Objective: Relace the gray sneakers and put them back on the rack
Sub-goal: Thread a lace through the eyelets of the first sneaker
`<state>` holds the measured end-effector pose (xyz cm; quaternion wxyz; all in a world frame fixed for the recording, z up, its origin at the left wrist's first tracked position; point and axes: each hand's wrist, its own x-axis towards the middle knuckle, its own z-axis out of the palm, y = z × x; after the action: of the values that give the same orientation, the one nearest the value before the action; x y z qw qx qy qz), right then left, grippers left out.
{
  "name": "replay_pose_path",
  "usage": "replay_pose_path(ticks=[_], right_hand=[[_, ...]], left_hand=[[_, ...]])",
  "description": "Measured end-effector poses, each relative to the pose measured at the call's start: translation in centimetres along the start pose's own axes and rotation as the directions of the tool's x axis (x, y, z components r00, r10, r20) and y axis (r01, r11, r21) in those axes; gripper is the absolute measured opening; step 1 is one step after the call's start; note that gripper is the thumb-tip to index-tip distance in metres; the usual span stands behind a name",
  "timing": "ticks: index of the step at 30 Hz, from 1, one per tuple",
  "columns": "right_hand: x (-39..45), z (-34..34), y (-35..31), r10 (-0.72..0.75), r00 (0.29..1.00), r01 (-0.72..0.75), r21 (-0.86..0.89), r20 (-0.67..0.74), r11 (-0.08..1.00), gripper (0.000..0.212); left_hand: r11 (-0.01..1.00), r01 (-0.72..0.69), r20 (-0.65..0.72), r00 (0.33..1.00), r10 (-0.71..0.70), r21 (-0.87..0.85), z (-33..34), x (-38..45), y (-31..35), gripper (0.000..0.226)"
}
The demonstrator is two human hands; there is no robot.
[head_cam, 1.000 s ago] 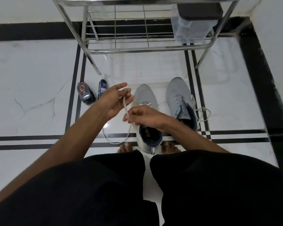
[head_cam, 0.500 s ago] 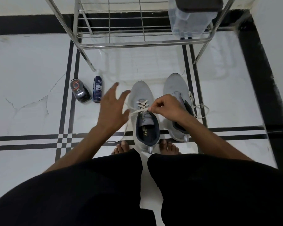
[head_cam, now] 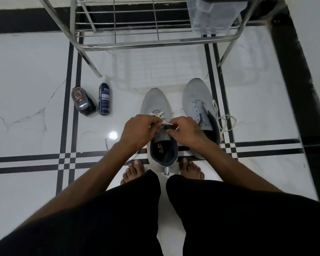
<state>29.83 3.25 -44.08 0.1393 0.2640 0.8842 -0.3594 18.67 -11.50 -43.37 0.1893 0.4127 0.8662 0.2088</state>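
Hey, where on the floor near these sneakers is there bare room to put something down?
Bare tile lies left of the dark pouch and spray bottle, and between the bottle and the near sneaker. Tile under the rack is open too. Crowded: both hands at the laces, and loose lace right of the far sneaker.

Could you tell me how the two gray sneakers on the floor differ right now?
The left sneaker has a lace crossed through its front eyelets; the right sneaker shows bare eyelets, its lace loose beside it. Both hands work over the left sneaker; the right sneaker is untouched. Both point toward the rack.
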Motion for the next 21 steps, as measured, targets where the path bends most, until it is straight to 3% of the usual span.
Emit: replay_pose_path(ticks=[4, 9, 21], right_hand=[[0.6, -0.2, 1.0, 0.109, 0.993, -0.114, 0.172, 0.043, 0.978, 0.016], [0.4, -0.1, 1.7, 0.146, 0.984, -0.171, 0.343, 0.098, 0.924, 0.027], [0.6, 0.0, 1.5, 0.157, 0.981, -0.189, 0.365, 0.114, 0.912, 0.024]], left_hand=[[0.988, -0.009, -0.024, 1.000, 0.013, 0.157, 1.2, 0.5, 0.4, 0.027], [0.986, -0.091, -0.014, 0.995, 0.094, 0.139, 1.8, 0.4, 0.7, 0.022], [0.972, -0.076, -0.019, 0.996, 0.082, 0.224, 2.8, 1.2, 1.6, 0.025]])
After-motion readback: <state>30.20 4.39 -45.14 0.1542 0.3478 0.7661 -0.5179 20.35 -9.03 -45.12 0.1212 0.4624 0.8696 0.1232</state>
